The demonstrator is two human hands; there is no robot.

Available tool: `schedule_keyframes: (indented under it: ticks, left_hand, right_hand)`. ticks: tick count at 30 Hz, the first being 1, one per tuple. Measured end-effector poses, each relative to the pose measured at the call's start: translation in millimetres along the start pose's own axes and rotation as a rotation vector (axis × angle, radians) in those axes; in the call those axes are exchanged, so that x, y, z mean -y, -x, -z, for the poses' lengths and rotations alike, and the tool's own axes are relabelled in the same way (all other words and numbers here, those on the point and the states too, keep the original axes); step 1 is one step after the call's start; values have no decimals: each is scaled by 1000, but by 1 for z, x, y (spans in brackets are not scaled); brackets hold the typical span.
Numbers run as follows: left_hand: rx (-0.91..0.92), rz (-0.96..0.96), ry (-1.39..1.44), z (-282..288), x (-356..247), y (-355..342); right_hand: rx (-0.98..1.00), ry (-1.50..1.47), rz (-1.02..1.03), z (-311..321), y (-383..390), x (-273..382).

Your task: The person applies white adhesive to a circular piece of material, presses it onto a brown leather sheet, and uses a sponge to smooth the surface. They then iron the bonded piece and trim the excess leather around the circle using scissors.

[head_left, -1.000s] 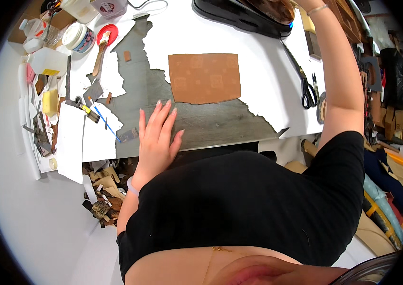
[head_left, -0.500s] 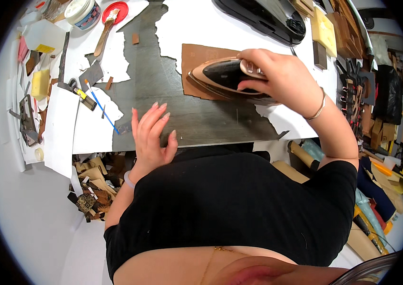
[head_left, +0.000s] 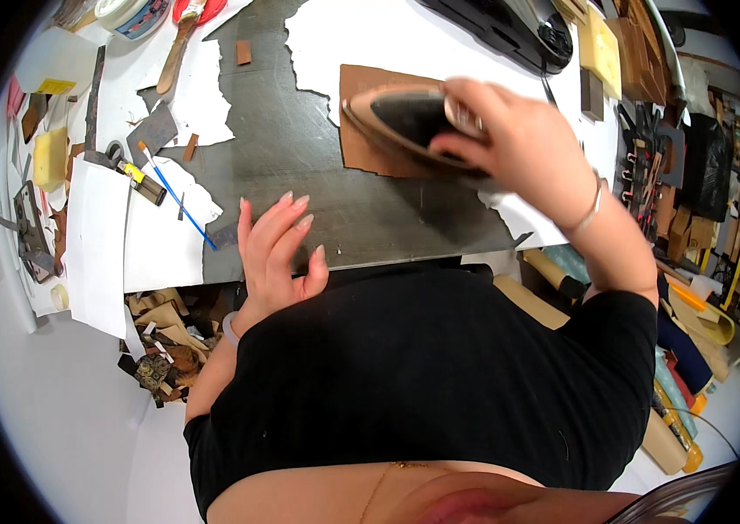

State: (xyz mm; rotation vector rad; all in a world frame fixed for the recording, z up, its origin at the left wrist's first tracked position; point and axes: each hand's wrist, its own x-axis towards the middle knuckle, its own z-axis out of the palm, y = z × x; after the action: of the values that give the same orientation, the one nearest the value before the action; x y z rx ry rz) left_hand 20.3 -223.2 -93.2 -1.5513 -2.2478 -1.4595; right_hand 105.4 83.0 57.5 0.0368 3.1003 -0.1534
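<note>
My right hand [head_left: 496,131] is wrapped round the handle of a clothes iron [head_left: 405,118], blurred by motion. Its black and copper body points left and covers much of a brown leather piece [head_left: 365,157]. Whether the soleplate touches the leather cannot be made out. That leather lies on the dark worktop [head_left: 300,157], its upper part over torn white paper [head_left: 313,52]. My left hand [head_left: 278,249] is held at the near edge of the worktop, fingers spread, holding nothing. To its left lie a blue paintbrush [head_left: 176,194] and a yellow and black cutter [head_left: 144,183].
At the far left stand a white tub [head_left: 132,17] and a wide brush [head_left: 178,52] on a red lid. A black iron base [head_left: 509,31] is at the far side. Yellow sponges [head_left: 598,52] and wooden blocks line the right. Scraps [head_left: 169,336] fill a bin below the left edge.
The iron in my right hand has shifted slightly over the leather and is now blurred. My left hand stays nearly where it was. The whole view has turned a little.
</note>
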Motion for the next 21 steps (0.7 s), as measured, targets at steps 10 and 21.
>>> schedule_keyframes:
  ticks: [10,21]
  left_hand:
    - [-6,-26,-35,0,4,3]
    - [-54,-17,-26,-2,6,7]
  right_hand:
    - [11,14,-17,-2,-7,3]
    - [17,-60,-26,-4,4,26]
